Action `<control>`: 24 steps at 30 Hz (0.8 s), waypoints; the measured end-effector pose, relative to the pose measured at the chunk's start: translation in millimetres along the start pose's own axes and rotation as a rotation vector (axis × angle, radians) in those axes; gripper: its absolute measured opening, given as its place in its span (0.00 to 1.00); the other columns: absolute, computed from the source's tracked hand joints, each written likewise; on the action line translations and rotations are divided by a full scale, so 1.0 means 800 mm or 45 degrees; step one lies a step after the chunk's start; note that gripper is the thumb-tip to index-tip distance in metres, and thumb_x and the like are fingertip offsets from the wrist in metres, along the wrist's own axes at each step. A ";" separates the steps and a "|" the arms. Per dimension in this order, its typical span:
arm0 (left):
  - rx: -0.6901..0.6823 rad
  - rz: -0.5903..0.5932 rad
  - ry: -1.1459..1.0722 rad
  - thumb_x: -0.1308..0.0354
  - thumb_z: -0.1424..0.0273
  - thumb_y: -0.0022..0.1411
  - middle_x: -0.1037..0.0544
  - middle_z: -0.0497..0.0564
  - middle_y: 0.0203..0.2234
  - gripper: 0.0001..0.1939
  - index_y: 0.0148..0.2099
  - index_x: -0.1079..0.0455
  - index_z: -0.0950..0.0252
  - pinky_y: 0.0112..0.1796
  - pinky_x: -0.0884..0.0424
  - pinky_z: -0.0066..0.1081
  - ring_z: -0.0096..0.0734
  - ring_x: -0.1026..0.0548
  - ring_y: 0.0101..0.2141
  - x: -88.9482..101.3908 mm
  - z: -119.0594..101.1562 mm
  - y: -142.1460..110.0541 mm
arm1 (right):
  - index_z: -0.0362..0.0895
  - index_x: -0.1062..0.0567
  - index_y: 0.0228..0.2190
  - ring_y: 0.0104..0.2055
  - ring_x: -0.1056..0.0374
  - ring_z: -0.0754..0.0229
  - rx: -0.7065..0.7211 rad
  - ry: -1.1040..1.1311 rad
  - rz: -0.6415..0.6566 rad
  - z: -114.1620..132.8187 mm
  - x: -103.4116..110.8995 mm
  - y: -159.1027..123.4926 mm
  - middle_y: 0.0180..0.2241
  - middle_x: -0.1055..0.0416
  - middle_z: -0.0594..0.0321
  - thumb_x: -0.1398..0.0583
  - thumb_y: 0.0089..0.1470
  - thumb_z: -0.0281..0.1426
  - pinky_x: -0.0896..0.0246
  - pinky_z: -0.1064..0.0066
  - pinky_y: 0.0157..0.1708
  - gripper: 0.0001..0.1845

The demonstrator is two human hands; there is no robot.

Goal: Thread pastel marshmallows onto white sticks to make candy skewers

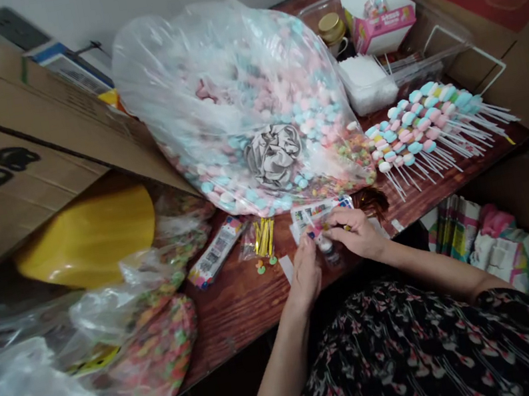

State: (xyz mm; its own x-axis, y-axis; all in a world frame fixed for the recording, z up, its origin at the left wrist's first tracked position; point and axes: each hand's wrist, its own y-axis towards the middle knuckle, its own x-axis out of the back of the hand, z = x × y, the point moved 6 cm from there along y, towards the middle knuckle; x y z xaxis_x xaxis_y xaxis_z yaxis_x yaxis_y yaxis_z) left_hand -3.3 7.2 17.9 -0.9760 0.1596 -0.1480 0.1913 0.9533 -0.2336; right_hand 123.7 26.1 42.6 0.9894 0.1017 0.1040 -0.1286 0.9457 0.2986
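Floral dress point(422, 354) nearest cam. L hand point(305, 273) and R hand point(355, 233) both pinching small candy item point(316, 232) just above desk point(234, 318). Risk: poor grip could drop item among loose gold ties point(264, 236) and printed cards point(320, 213).

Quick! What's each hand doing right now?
Left hand: closed, pinching a small colourful item.
Right hand: closed, fingers at that item; whether it grips, cannot tell.
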 end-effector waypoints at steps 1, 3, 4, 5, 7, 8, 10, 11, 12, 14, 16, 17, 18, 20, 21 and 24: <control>0.033 0.008 -0.101 0.49 0.49 0.64 0.22 0.56 0.42 0.26 0.51 0.29 0.64 0.48 0.32 0.36 0.39 0.26 0.45 0.000 0.003 -0.003 | 0.43 0.30 0.21 0.29 0.39 0.65 0.014 -0.030 -0.002 0.003 0.001 0.002 0.24 0.36 0.67 0.39 0.55 0.28 0.43 0.72 0.32 0.12; 0.083 0.015 -0.174 0.41 0.52 0.60 0.22 0.53 0.35 0.21 0.43 0.26 0.66 0.42 0.30 0.31 0.34 0.25 0.38 0.004 0.009 -0.008 | 0.43 0.29 0.23 0.30 0.38 0.64 0.048 -0.082 0.033 0.008 0.001 0.003 0.24 0.35 0.66 0.40 0.55 0.27 0.43 0.71 0.32 0.09; 0.108 0.021 -0.153 0.39 0.54 0.58 0.23 0.51 0.31 0.19 0.40 0.26 0.67 0.38 0.31 0.29 0.31 0.26 0.33 0.007 0.012 -0.010 | 0.43 0.28 0.24 0.30 0.38 0.64 0.064 -0.100 0.050 0.010 0.000 0.003 0.25 0.35 0.66 0.41 0.56 0.27 0.42 0.71 0.32 0.09; 0.128 0.025 -0.116 0.38 0.54 0.58 0.24 0.49 0.28 0.19 0.38 0.26 0.67 0.34 0.32 0.26 0.27 0.28 0.30 0.009 0.013 -0.011 | 0.43 0.28 0.25 0.30 0.38 0.64 0.079 -0.113 0.057 0.011 -0.002 0.002 0.25 0.34 0.65 0.42 0.56 0.26 0.42 0.71 0.32 0.08; 0.156 0.039 -0.042 0.37 0.54 0.57 0.27 0.46 0.25 0.19 0.36 0.27 0.67 0.28 0.35 0.23 0.22 0.32 0.25 0.014 0.013 -0.013 | 0.44 0.27 0.26 0.29 0.37 0.64 0.111 -0.138 0.048 0.013 -0.008 -0.001 0.25 0.33 0.64 0.43 0.57 0.26 0.42 0.71 0.32 0.08; 0.178 0.050 -0.018 0.37 0.53 0.56 0.29 0.45 0.24 0.19 0.36 0.28 0.66 0.26 0.36 0.22 0.21 0.34 0.23 0.016 0.012 -0.014 | 0.44 0.27 0.27 0.29 0.37 0.64 0.133 -0.154 0.039 0.014 -0.012 -0.002 0.25 0.32 0.64 0.43 0.57 0.26 0.41 0.71 0.32 0.08; 0.270 0.096 0.003 0.37 0.53 0.56 0.30 0.44 0.22 0.19 0.36 0.29 0.65 0.22 0.39 0.21 0.19 0.36 0.20 0.020 0.013 -0.015 | 0.44 0.27 0.28 0.29 0.35 0.63 0.193 -0.181 0.033 0.015 -0.019 -0.004 0.25 0.31 0.63 0.44 0.58 0.26 0.40 0.71 0.32 0.08; 0.331 0.123 0.008 0.37 0.54 0.56 0.31 0.43 0.21 0.18 0.36 0.29 0.65 0.21 0.41 0.20 0.18 0.37 0.19 0.022 0.015 -0.016 | 0.43 0.27 0.29 0.30 0.35 0.63 0.219 -0.199 0.029 0.015 -0.021 -0.004 0.25 0.31 0.63 0.45 0.58 0.26 0.39 0.71 0.32 0.08; 0.387 0.149 0.012 0.37 0.54 0.56 0.31 0.43 0.20 0.17 0.35 0.30 0.65 0.19 0.42 0.20 0.18 0.38 0.18 0.024 0.017 -0.016 | 0.43 0.27 0.30 0.30 0.34 0.63 0.244 -0.233 0.019 0.016 -0.020 -0.003 0.26 0.30 0.63 0.46 0.58 0.25 0.38 0.71 0.33 0.09; 0.427 0.174 0.028 0.37 0.56 0.56 0.30 0.43 0.21 0.17 0.34 0.30 0.65 0.20 0.40 0.19 0.18 0.37 0.18 0.032 0.019 -0.013 | 0.43 0.25 0.35 0.35 0.33 0.62 0.353 -0.395 0.012 0.021 -0.014 -0.001 0.32 0.27 0.60 0.47 0.58 0.25 0.37 0.69 0.37 0.10; 0.433 0.196 0.062 0.38 0.55 0.56 0.29 0.45 0.21 0.18 0.31 0.30 0.66 0.20 0.39 0.20 0.19 0.35 0.19 0.039 0.022 -0.009 | 0.48 0.25 0.42 0.46 0.33 0.58 0.612 -0.674 0.117 0.033 -0.009 -0.004 0.44 0.26 0.58 0.47 0.59 0.27 0.39 0.64 0.45 0.13; 0.458 0.219 0.078 0.39 0.54 0.56 0.29 0.46 0.20 0.18 0.30 0.30 0.67 0.18 0.39 0.21 0.20 0.35 0.18 0.041 0.025 -0.009 | 0.51 0.26 0.46 0.52 0.36 0.56 0.775 -0.822 0.214 0.038 -0.009 -0.008 0.51 0.28 0.60 0.46 0.60 0.28 0.42 0.61 0.49 0.15; 0.498 0.248 0.089 0.40 0.54 0.57 0.29 0.47 0.19 0.19 0.29 0.30 0.67 0.17 0.40 0.21 0.20 0.36 0.16 0.042 0.028 -0.010 | 0.54 0.28 0.49 0.57 0.40 0.54 0.927 -0.947 0.323 0.040 -0.009 -0.014 0.55 0.31 0.63 0.46 0.60 0.29 0.45 0.58 0.52 0.17; 0.587 0.331 0.095 0.40 0.54 0.56 0.29 0.47 0.19 0.19 0.29 0.31 0.67 0.15 0.43 0.22 0.20 0.37 0.14 0.039 0.032 -0.014 | 0.54 0.30 0.51 0.62 0.46 0.53 1.124 -1.095 0.501 0.039 -0.007 -0.023 0.58 0.33 0.66 0.47 0.62 0.30 0.51 0.56 0.54 0.18; 0.617 0.385 0.095 0.39 0.54 0.55 0.29 0.47 0.19 0.18 0.29 0.31 0.66 0.14 0.44 0.22 0.21 0.37 0.14 0.035 0.032 -0.016 | 0.52 0.29 0.51 0.62 0.46 0.54 1.164 -1.124 0.561 0.036 -0.005 -0.025 0.56 0.31 0.65 0.47 0.63 0.29 0.53 0.55 0.54 0.17; 0.617 0.594 0.175 0.40 0.54 0.56 0.30 0.46 0.20 0.19 0.31 0.32 0.66 0.17 0.45 0.22 0.20 0.38 0.16 0.017 0.024 -0.020 | 0.46 0.26 0.41 0.53 0.38 0.55 1.138 -1.133 0.732 0.026 -0.007 -0.028 0.41 0.24 0.61 0.50 0.63 0.28 0.55 0.53 0.52 0.13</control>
State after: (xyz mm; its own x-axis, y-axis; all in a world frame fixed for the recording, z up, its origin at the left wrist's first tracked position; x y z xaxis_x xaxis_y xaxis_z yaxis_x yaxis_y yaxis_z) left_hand -18.0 -10.9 1.5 -0.7782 0.5875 -0.2219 0.5889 0.5598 -0.5830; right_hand 119.9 -1.8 55.5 0.4508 -0.1428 0.8811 -0.8330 0.2873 0.4728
